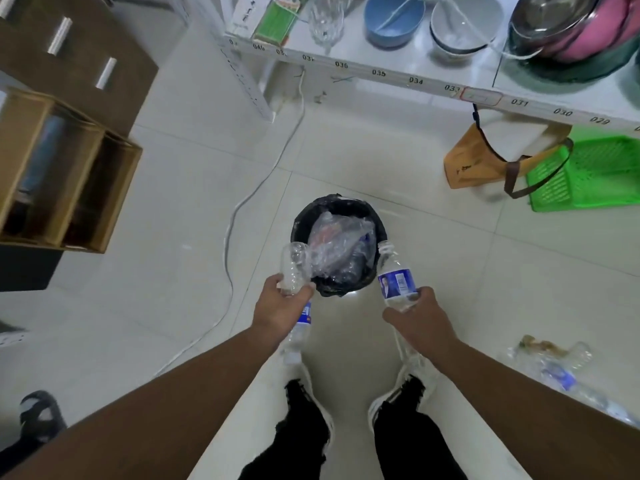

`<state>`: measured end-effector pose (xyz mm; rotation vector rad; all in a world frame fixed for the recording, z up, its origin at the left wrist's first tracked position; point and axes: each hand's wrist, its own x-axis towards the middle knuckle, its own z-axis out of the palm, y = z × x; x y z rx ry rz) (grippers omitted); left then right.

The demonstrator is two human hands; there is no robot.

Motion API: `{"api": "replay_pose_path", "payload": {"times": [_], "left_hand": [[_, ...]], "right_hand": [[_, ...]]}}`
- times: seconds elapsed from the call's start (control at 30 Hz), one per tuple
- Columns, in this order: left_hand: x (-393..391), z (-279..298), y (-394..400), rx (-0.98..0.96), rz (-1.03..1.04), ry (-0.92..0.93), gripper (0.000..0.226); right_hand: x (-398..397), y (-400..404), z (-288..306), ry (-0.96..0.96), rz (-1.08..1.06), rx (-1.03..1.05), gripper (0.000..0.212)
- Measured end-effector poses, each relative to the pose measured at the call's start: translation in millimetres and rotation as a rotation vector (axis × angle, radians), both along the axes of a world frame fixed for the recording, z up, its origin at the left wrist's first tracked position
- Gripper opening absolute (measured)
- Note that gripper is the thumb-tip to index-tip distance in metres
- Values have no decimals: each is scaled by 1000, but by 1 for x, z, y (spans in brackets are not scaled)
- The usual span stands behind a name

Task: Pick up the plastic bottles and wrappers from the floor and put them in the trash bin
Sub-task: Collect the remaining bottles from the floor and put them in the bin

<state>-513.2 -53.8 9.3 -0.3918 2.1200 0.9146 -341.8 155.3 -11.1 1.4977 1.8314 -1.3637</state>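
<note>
Clear thin plastic: light, crushable, slick. Left hand [282,308] clenched on bare bottle [293,268]; right hand [420,317] grasping labelled bottle [394,278] mid-body. Trash bin [381,226] just beyond both. Grip mid-body, gently.

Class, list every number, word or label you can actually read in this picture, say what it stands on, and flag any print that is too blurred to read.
"036", "035", "034", "031", "030", "029": front edge of the white shelf.
Blue label on the bottle in the right hand: barcode, print too small.
Label on the bottle under the left hand: blurred.
Green-and-white box: unreadable.
</note>
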Motion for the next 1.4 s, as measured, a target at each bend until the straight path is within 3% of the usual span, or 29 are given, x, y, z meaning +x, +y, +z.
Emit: {"api": "replay_pose_path", "payload": {"times": [0.2, 0.3, 0.4, 0.47, 0.63, 0.9, 1.1, 1.4], "left_hand": [[-59, -74, 54, 3, -173, 1, 64], [-84, -122, 74, -3, -303, -13, 86], [-104, -159, 76, -193, -471, 226, 92], [-111, -168, 72, -225, -506, 321, 81], [-116, -148, 55, -177, -566, 303, 73], [-111, -91, 62, -95, -649, 296, 48], [-70, -67, 104, -5, -772, 278, 52], [70, -46, 196, 59, -998, 236, 25]], "right_hand": [[-48, 2, -35, 29, -72, -6, 59], [-80, -6, -76, 50, -69, 13, 58], [-119, -16, -113, 56, -78, 72, 69], [-134, -22, -126, 15, -102, 174, 76], [-133, -25, -103, -58, -29, 290, 79], [-59, 26, -57, -84, -55, 205, 80], [43, 45, -40, -82, -290, 157, 83], [230, 32, -27, -128, -712, 92, 90]]}}
